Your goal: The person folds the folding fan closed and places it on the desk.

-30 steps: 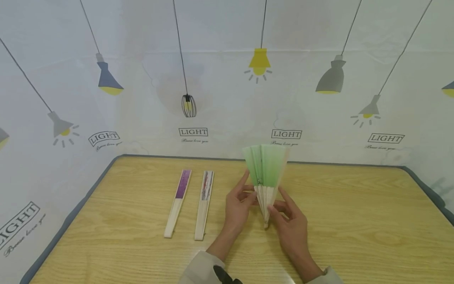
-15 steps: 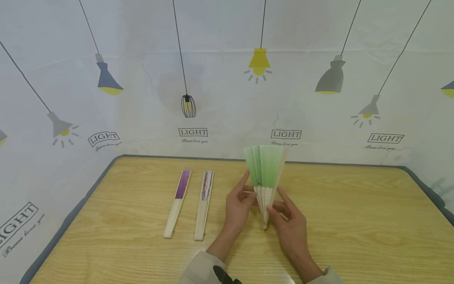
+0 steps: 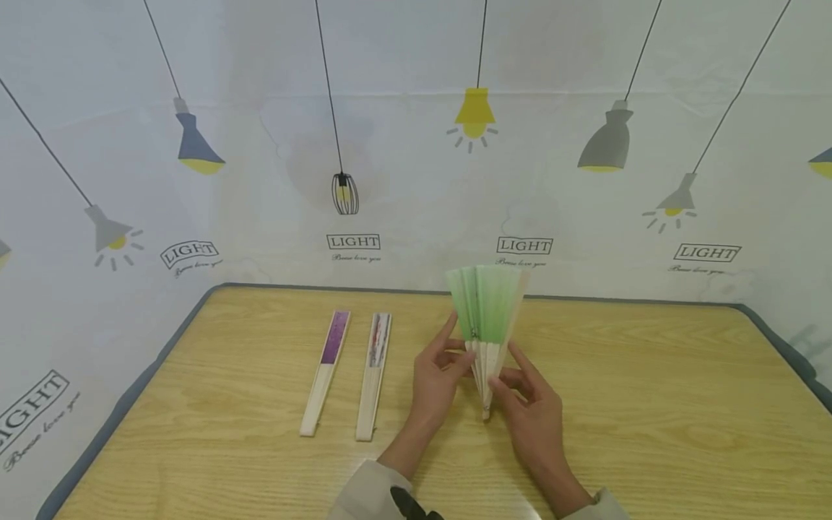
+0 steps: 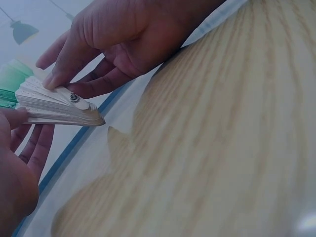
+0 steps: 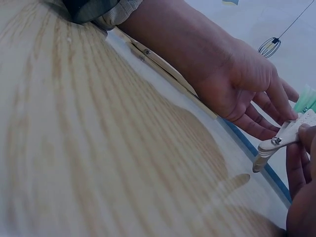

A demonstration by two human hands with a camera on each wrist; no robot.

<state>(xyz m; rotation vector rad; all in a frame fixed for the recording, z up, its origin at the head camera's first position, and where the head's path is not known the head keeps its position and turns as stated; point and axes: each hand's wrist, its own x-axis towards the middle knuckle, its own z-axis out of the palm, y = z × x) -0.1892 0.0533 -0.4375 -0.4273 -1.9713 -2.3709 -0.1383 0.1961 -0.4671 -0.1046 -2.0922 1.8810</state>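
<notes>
A green folding fan [image 3: 489, 307] with pale slats is partly spread and held up over the table, its pivot end pointing down toward me. My left hand [image 3: 437, 379] pinches its left edge between thumb and fingers. On the other side my right hand [image 3: 534, 412] pinches the lower slats near the pivot. Both wrist views show the metal pivot pin [image 4: 74, 97] and the bunched slats [image 4: 59, 116] between the two hands. To the left lie two folded fans, one with a purple strip [image 3: 335, 338], the other with a grey-and-red patterned strip [image 3: 380, 339].
The wood-grain table [image 3: 650, 404] has a dark edge along its back and sides. Behind it hangs a white backdrop [image 3: 416, 144] printed with lamps and the word LIGHT. A dark band [image 3: 409, 502] sits by the left sleeve.
The green fan narrows very slightly, its right edge shifting a little left with my right hand. The two folded fans stay where they were.
</notes>
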